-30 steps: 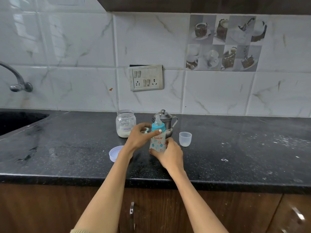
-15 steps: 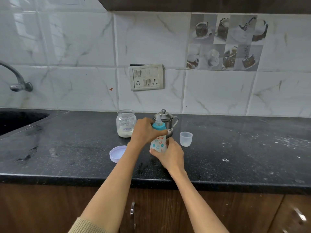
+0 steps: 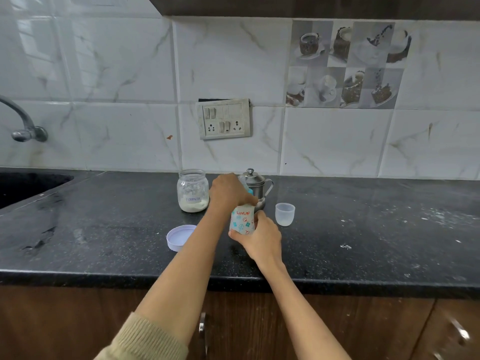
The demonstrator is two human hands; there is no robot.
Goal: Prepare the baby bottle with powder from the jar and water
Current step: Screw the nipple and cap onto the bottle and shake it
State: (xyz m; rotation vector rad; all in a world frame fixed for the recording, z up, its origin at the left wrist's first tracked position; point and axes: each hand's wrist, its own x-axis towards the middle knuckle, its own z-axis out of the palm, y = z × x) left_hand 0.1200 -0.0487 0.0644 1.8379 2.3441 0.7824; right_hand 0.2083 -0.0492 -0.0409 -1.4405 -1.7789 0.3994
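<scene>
The baby bottle (image 3: 241,220), white with a printed pattern and a blue collar, stands upright on the black counter (image 3: 104,229). My right hand (image 3: 259,239) grips its lower body. My left hand (image 3: 228,192) is curled over the blue collar and teat at the top, hiding most of them. The open glass powder jar (image 3: 192,190) stands just left of my left hand, with white powder at its bottom. A small steel pot with a lid (image 3: 253,181) stands right behind the bottle.
The jar's lilac lid (image 3: 179,237) lies upturned on the counter near my left forearm. A small clear cap (image 3: 285,213) stands to the bottle's right. A sink (image 3: 28,185) and tap (image 3: 23,126) are at far left. Powder specks dot the right counter.
My left hand has moved from beside the bottle's collar up onto its top and closed over the teat and collar. The right hand has kept its hold on the bottle.
</scene>
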